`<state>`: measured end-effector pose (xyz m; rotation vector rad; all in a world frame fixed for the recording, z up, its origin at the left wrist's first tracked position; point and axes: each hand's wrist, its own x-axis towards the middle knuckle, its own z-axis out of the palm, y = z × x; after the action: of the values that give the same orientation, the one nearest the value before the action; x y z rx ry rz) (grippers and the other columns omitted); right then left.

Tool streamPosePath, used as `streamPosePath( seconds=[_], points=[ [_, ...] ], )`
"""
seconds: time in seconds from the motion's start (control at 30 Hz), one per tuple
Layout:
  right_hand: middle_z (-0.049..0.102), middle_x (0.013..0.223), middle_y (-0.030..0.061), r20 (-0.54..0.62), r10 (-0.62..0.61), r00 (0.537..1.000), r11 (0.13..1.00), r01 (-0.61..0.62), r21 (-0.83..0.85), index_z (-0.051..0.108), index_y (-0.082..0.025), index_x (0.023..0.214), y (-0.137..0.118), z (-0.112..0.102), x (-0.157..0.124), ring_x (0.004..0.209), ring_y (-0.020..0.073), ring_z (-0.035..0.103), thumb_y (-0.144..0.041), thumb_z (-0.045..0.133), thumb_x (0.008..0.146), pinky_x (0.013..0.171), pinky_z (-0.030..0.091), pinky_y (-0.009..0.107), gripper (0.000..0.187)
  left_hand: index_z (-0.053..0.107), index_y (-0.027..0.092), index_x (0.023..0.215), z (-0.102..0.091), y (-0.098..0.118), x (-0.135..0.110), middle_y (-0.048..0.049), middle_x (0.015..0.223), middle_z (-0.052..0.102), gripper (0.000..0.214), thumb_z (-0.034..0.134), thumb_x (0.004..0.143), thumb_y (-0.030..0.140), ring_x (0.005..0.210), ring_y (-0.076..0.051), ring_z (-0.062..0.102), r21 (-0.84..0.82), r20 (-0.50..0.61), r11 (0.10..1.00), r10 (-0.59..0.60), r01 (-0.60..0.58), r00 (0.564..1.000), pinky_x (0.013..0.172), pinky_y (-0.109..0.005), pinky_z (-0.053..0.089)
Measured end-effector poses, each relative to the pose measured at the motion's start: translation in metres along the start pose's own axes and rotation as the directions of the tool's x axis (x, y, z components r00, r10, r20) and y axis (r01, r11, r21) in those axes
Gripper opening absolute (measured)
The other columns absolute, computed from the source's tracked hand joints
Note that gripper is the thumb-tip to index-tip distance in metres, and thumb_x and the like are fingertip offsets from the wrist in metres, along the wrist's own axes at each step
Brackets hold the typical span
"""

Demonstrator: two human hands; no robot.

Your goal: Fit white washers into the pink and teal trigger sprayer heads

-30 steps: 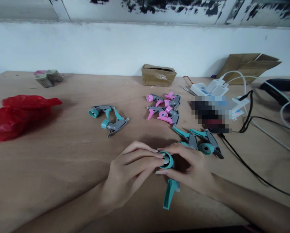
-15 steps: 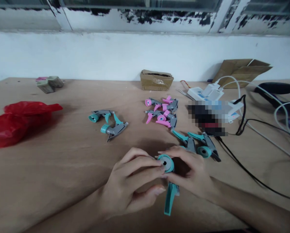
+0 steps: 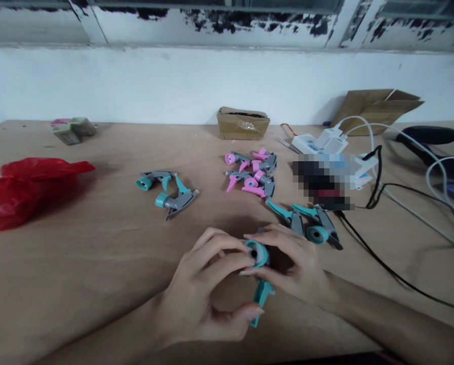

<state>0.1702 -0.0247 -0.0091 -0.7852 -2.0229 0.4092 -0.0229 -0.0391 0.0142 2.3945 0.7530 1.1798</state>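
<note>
My right hand (image 3: 295,261) is closed round a grey and turquoise trigger sprayer head (image 3: 259,256), its fingers and thumb on the collar. The round opening faces me, and the turquoise trigger points down toward the table edge. My left hand (image 3: 211,286) has its index and middle fingertips at the collar's opening, pressing on its inner disc. The left thumb stretches lower and overlaps the trigger. Past my right hand lie two more turquoise sprayer heads (image 3: 318,230), one partly covered by that hand. Much of the held sprayer's grey body is hidden behind my fingers.
Several pink and grey sprayer heads (image 3: 255,175) lie mid-table; two turquoise ones (image 3: 177,200) lie to their left. A red plastic bag (image 3: 36,187) is at far left. Cardboard boxes (image 3: 243,124) stand by the wall. A power strip (image 3: 310,143) and cables (image 3: 386,268) occupy the right.
The held sprayer head has tilted slightly, its trigger swinging up and left. My left thumb has moved lower, over the trigger. The view has shifted slightly.
</note>
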Motion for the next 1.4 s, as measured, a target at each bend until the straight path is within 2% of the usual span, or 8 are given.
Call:
streamPosePath(
  seconds=[0.33, 0.5, 0.73, 0.9, 1.03, 1.13, 1.23, 1.4],
  points=[
    [0.071, 0.094, 0.0039, -0.02, -0.014, 1.0, 1.0, 0.014, -0.014, 0.057, -0.021, 0.11, 0.004, -0.002, -0.002, 0.087, 0.0189, 0.062, -0.026, 0.067, 0.077, 0.076, 0.052, 0.035, 0.035, 0.059, 0.018, 0.104, -0.001, 0.0, 0.002, -0.0078, 0.1, 0.061, 0.03, 0.063, 0.074, 0.019, 0.089, -0.019, 0.054, 0.062, 0.033, 0.998, 0.006, -0.008, 0.999, 0.077, -0.035, 0.05],
    [0.071, 0.094, 0.0044, -0.011, -0.004, 1.0, 1.0, 0.003, -0.018, 0.057, -0.02, 0.109, 0.004, -0.001, 0.0, 0.087, 0.0185, 0.064, -0.028, 0.067, 0.076, 0.078, 0.052, 0.035, 0.035, 0.058, 0.016, 0.105, 0.001, 0.002, 0.0, -0.007, 0.1, 0.058, 0.031, 0.062, 0.074, 0.015, 0.092, -0.018, 0.052, 0.07, 0.057, 0.996, -0.058, 0.054, 0.997, 0.08, -0.032, 0.048],
    [0.07, 0.091, 0.0055, 0.083, -0.005, 0.997, 1.0, 0.008, -0.028, 0.058, -0.019, 0.103, 0.002, 0.002, 0.001, 0.082, 0.0189, 0.065, -0.035, 0.057, 0.084, 0.069, 0.053, 0.033, 0.025, 0.054, 0.018, 0.106, 0.006, -0.002, -0.006, -0.0049, 0.102, 0.053, 0.031, 0.06, 0.077, 0.011, 0.095, -0.016, 0.051, 0.128, 0.097, 0.983, -0.147, 0.134, 0.984, 0.081, -0.029, 0.047],
    [0.069, 0.089, 0.0068, 0.137, -0.05, 0.989, 0.994, 0.063, -0.09, 0.059, -0.017, 0.099, 0.002, 0.003, 0.003, 0.08, 0.0191, 0.063, -0.041, 0.053, 0.085, 0.071, 0.05, 0.033, 0.029, 0.057, 0.021, 0.096, 0.004, -0.002, -0.005, -0.0036, 0.101, 0.047, 0.021, 0.061, 0.078, 0.013, 0.086, -0.013, 0.054, 0.113, 0.019, 0.979, -0.175, 0.172, 0.984, 0.075, -0.026, 0.05],
    [0.068, 0.089, 0.0062, 0.129, -0.106, 0.986, 0.981, 0.125, -0.147, 0.06, -0.017, 0.098, 0.003, 0.003, 0.005, 0.081, 0.0197, 0.061, -0.044, 0.051, 0.085, 0.073, 0.048, 0.035, 0.031, 0.052, 0.021, 0.091, 0.006, -0.001, -0.002, -0.0033, 0.098, 0.048, 0.021, 0.065, 0.075, 0.018, 0.088, -0.015, 0.056, 0.052, 0.002, 0.938, -0.344, 0.343, 0.939, 0.07, -0.027, 0.052],
    [0.065, 0.086, 0.0065, 0.164, -0.038, 0.986, 0.967, 0.077, -0.241, 0.063, -0.017, 0.097, 0.004, 0.003, 0.006, 0.078, 0.0202, 0.056, -0.045, 0.053, 0.084, 0.07, 0.046, 0.035, 0.033, 0.048, 0.023, 0.099, 0.009, -0.003, -0.001, -0.0029, 0.1, 0.053, 0.025, 0.062, 0.078, 0.024, 0.085, -0.015, 0.059, -0.08, 0.061, 0.862, -0.497, 0.501, 0.865, 0.064, -0.025, 0.053],
    [0.061, 0.083, 0.0069, 0.194, 0.015, 0.981, 0.948, 0.047, -0.314, 0.065, -0.017, 0.094, 0.005, 0.002, 0.005, 0.077, 0.0198, 0.054, -0.047, 0.051, 0.085, 0.069, 0.044, 0.034, 0.034, 0.051, 0.024, 0.102, 0.011, -0.006, 0.0, -0.0014, 0.097, 0.06, 0.023, 0.059, 0.081, 0.029, 0.088, -0.016, 0.061, -0.108, 0.121, 0.793, -0.588, 0.599, 0.8, 0.073, -0.029, 0.053],
    [0.061, 0.097, 0.0083, 0.18, 0.001, 0.984, 0.931, 0.065, -0.358, 0.063, -0.019, 0.101, 0.004, -0.009, 0.009, 0.093, 0.0214, 0.054, -0.055, 0.053, 0.08, 0.084, 0.038, 0.039, 0.042, 0.058, 0.024, 0.109, 0.004, -0.009, 0.002, -0.0041, 0.103, 0.063, 0.025, 0.054, 0.085, 0.031, 0.091, -0.019, 0.062, -0.085, 0.134, 0.802, -0.578, 0.591, 0.805, 0.077, -0.033, 0.054]
  ],
)
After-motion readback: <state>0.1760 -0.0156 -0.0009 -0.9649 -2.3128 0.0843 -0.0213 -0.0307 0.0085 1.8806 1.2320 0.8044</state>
